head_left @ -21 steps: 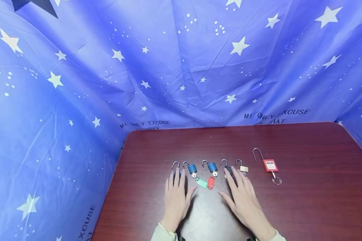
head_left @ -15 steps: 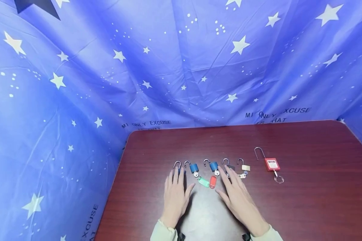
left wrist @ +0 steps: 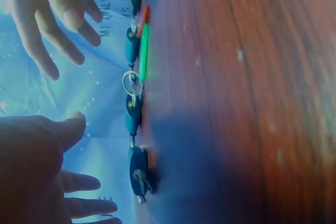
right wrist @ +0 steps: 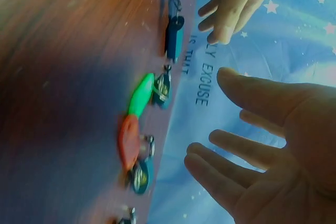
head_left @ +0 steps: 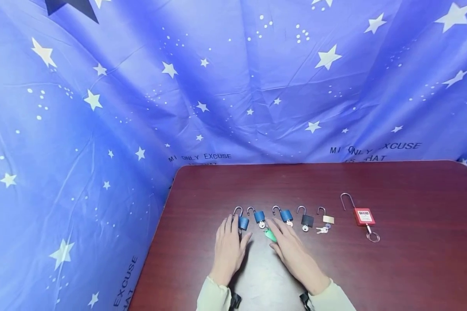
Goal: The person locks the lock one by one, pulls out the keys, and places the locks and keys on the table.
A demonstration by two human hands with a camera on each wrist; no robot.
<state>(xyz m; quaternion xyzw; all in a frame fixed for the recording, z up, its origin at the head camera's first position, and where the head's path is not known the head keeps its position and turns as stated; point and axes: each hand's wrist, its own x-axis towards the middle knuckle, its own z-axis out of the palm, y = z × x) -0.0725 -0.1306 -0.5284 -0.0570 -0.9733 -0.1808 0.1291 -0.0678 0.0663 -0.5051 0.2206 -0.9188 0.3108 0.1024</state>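
A row of padlocks with released shackles lies on the dark red table (head_left: 412, 268). My left hand (head_left: 226, 250), fingers extended, hovers beside the leftmost blue padlock (head_left: 243, 223) and holds nothing. A second blue padlock (head_left: 259, 216) with a green key tag (head_left: 270, 235) lies between the hands. My right hand (head_left: 293, 255), also with extended fingers and nothing in it, is in front of the third blue padlock (head_left: 286, 215). It hides the red key tag (right wrist: 129, 142) in the head view; the right wrist view shows that tag below the fingers.
Right of these lie a black padlock (head_left: 307, 221), a small brass padlock (head_left: 328, 219) with keys (head_left: 323, 230), and a larger red padlock (head_left: 364, 217) with a long shackle and ring. A blue star-patterned curtain (head_left: 225, 86) hangs behind and left of the table.
My right hand has moved left, off the black padlock and over the tags. The leftmost blue padlock now shows beside my left hand. The head view has turned left.
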